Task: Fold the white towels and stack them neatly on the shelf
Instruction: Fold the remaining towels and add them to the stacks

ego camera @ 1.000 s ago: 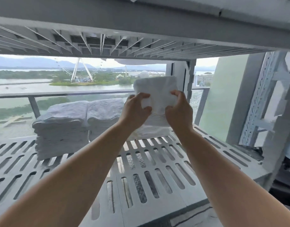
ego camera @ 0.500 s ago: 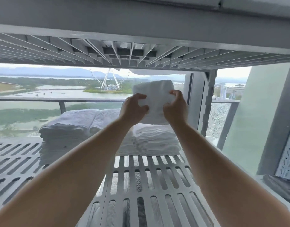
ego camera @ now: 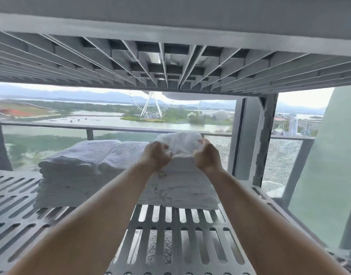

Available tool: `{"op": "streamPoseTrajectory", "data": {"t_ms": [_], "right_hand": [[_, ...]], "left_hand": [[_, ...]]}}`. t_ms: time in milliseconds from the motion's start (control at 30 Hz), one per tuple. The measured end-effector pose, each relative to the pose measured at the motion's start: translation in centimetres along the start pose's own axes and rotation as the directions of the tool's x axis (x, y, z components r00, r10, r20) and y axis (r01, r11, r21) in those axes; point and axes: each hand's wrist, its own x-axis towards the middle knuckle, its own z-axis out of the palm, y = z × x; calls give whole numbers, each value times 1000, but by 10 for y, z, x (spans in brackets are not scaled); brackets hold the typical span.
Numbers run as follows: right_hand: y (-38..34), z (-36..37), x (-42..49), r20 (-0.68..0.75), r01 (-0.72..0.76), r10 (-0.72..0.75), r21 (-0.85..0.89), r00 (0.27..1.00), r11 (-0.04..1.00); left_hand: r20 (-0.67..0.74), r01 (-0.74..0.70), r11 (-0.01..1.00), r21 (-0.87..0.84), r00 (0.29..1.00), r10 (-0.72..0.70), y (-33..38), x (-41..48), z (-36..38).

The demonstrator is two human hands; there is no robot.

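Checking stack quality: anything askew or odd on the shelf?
Only the top towel: the left hand and right hand bunch its near edge, so it looks rumpled at the top of the right stack. The other stacks look even.

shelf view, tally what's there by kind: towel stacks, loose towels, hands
towel stacks: 3 (left stack, middle stack, right stack)
folded towel, gripped by both hands: 1
hands: 2 (left hand, right hand)
total: 6
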Motion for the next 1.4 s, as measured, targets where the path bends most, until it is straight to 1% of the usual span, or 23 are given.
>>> {"op": "streamPoseTrajectory", "data": {"t_ms": [133, 267, 367, 467, 533, 600, 667, 733, 800, 867, 967, 1067, 1133, 1267, 1333, 1400], "right_hand": [[9, 6, -2, -98, -32, 35, 39, 995, 999], [6, 3, -3, -199, 29, -16, 63, 980, 998], [7, 0, -3, -201, 76, -63, 59, 978, 995], [14, 0, -7, -194, 50, -40, 47, 980, 998], [18, 0, -8, -233, 27, -25, 7, 972, 1000], [17, -3, -6, -289, 28, -49, -77, 956, 997], [8, -7, 2, -306, 67, -112, -151, 945, 986], [-7, -12, 13, -307, 136, -198, -209, 931, 968], [-23, -16, 25, -259, 201, -272, -269, 927, 942], [-37, -17, 38, -126, 226, -274, -302, 953, 926], [-47, -13, 57, 92, 177, -154, -356, 984, 918], [-47, -7, 67, 239, 154, -58, -409, 969, 900], [-41, -3, 70, 298, 157, -20, -442, 954, 883], [-11, 8, 64, 426, 161, 68, -479, 902, 863], [3, 11, 61, 449, 141, 96, -465, 888, 874], [12, 11, 59, 453, 118, 109, -445, 885, 888]], "left_hand": [[28, -46, 999, 12, 999, 46, -2, 4, 2], [4, -84, 996, 7, 996, 84, -2, 4, 1], [1, -99, 995, 12, 995, 99, -5, 2, 3], [69, -102, 992, 78, 993, 97, -9, 3, 3], [126, -105, 986, 133, 988, 89, -10, 7, -1], [151, -136, 978, 160, 982, 112, -6, 13, -6], [164, -163, 971, 177, 977, 134, 0, 20, -14], [159, -184, 961, 207, 975, 153, 4, 30, -22], [121, -195, 945, 261, 978, 168, 7, 43, -28], [78, -193, 944, 267, 981, 179, 6, 56, -28], [93, -168, 965, 203, 984, 152, -2, 74, -21], [171, -161, 974, 160, 976, 133, -13, 85, -8], [206, -132, 982, 135, 973, 102, -19, 89, 1], [348, -115, 968, 222, 937, 31, -24, 94, 23], [397, -113, 968, 223, 918, 16, -26, 91, 34], [421, -138, 964, 226, 906, 31, -26, 88, 42]]}}
